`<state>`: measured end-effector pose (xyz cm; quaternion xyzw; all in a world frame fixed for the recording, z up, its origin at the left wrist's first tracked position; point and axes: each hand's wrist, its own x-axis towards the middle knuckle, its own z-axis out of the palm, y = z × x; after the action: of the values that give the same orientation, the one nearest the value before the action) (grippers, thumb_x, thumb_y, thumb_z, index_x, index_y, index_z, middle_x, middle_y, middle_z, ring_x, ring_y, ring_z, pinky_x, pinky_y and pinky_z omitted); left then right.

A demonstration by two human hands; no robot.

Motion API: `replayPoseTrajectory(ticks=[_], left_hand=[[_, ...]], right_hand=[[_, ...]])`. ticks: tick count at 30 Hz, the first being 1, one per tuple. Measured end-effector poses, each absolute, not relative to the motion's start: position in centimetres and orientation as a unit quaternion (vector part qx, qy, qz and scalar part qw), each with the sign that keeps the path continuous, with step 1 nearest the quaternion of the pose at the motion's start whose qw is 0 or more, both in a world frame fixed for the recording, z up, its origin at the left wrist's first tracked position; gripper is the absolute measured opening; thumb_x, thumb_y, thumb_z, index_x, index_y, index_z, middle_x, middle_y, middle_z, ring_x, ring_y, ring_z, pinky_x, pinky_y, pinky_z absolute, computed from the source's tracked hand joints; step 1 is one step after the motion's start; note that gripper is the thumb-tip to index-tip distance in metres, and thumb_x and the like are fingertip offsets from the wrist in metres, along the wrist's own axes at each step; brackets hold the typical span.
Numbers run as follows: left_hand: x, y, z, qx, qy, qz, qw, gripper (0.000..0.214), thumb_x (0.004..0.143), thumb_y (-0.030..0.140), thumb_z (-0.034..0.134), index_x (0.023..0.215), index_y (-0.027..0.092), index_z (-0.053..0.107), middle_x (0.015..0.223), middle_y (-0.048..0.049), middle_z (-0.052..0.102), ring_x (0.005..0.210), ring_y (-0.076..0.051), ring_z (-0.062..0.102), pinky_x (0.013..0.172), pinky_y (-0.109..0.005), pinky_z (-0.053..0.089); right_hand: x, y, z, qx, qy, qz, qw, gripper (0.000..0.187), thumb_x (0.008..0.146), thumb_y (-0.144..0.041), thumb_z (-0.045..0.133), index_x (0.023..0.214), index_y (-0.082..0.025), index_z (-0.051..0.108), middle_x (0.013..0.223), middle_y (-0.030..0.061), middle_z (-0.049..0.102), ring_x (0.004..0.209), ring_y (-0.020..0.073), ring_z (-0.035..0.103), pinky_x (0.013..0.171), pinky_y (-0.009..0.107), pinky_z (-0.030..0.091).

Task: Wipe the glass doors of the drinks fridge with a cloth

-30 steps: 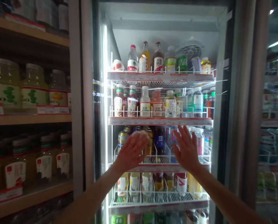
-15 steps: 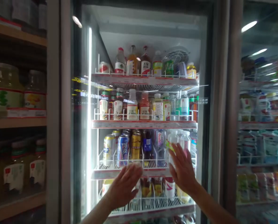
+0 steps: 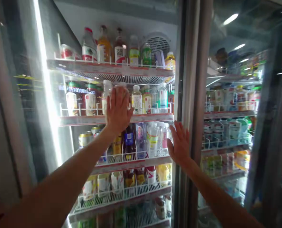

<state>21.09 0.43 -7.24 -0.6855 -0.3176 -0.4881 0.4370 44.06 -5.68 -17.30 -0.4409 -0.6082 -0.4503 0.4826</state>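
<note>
The left hand point(image 3: 117, 109) lies flat against the glass door point(image 3: 29, 126) of a drinks cooler, level with the plastic bottles point(image 3: 136, 99) on the second shelf; the right hand point(image 3: 179, 144) rests lower on the same glass, just beside the metal door frame point(image 3: 193, 95); on both, the fingers point(image 3: 180, 134) are spread open, gripping nothing.

The left hand point(image 3: 118, 109) lies spread on the glass cooler door point(image 3: 141, 38) (bottles point(image 3: 136, 99) crowd behind it), with the right hand point(image 3: 179, 144) lower, just beside the door's metal frame point(image 3: 192, 95).
</note>
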Motion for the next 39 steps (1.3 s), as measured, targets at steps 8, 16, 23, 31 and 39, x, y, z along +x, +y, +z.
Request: replayPoseTrajectory(ticks=[8, 16, 23, 31, 39], left_hand=[[29.3, 0.5, -3.2, -0.766, -0.155, -0.310, 0.542, 0.057, 0.090, 0.045, 0.036, 0.141, 0.020, 0.028, 0.149, -0.0038, 0.030, 0.140, -0.024, 0.017, 0.113, -0.043, 0.021], [35.7, 0.1, -3.7, -0.777, -0.117, -0.302, 0.539, 0.053, 0.090, 0.042, 0.038, 0.136, 0.016, 0.039, 0.148, -0.0051, 0.032, 0.139, -0.025, 0.021, 0.112, -0.042, 0.022], [34.8, 0.2, -5.1, -0.726, -0.206, -0.416, 0.507, 0.055, 0.090, 0.037, 0.037, 0.141, 0.015, 0.030, 0.147, -0.0084, 0.033, 0.140, -0.025, 0.017, 0.113, -0.045, 0.019], [31.8, 0.5, -5.1, -0.718, -0.153, -0.454, 0.505, 0.059, 0.090, 0.036, 0.034, 0.144, 0.017, 0.021, 0.147, -0.0085, 0.033, 0.141, -0.023, 0.014, 0.114, -0.045, 0.018], [26.2, 1.5, -8.4, -0.814, -0.052, -0.420, 0.397, 0.060, 0.090, 0.045, 0.034, 0.145, 0.034, 0.013, 0.150, 0.0043, 0.025, 0.138, -0.023, 0.024, 0.116, -0.045, 0.015]], right_hand=[[48.2, -6.9, -16.5, -0.418, -0.582, -0.497, 0.489, 0.063, 0.088, -0.022, 0.039, 0.146, -0.022, 0.016, 0.149, 0.0102, 0.029, 0.139, 0.0260, 0.024, 0.109, 0.053, 0.024], [51.6, -8.9, -16.8, -0.443, -0.575, -0.497, 0.476, 0.064, 0.086, -0.018, 0.039, 0.146, -0.022, 0.017, 0.148, 0.0104, 0.030, 0.139, 0.0266, 0.023, 0.110, 0.054, 0.023], [51.7, -9.2, -15.1, -0.443, -0.586, -0.490, 0.470, 0.066, 0.086, -0.015, 0.040, 0.146, -0.021, 0.015, 0.146, 0.0103, 0.035, 0.139, 0.0252, 0.022, 0.109, 0.054, 0.025], [49.4, -9.7, -13.8, -0.420, -0.605, -0.491, 0.466, 0.057, 0.085, -0.020, 0.040, 0.141, -0.018, 0.028, 0.145, 0.0120, 0.036, 0.140, 0.0259, 0.019, 0.109, 0.054, 0.024], [45.4, -9.6, -13.7, -0.476, -0.599, -0.472, 0.439, 0.050, 0.085, -0.024, 0.041, 0.134, -0.015, 0.037, 0.147, 0.0126, 0.032, 0.141, 0.0258, 0.015, 0.110, 0.056, 0.019]])
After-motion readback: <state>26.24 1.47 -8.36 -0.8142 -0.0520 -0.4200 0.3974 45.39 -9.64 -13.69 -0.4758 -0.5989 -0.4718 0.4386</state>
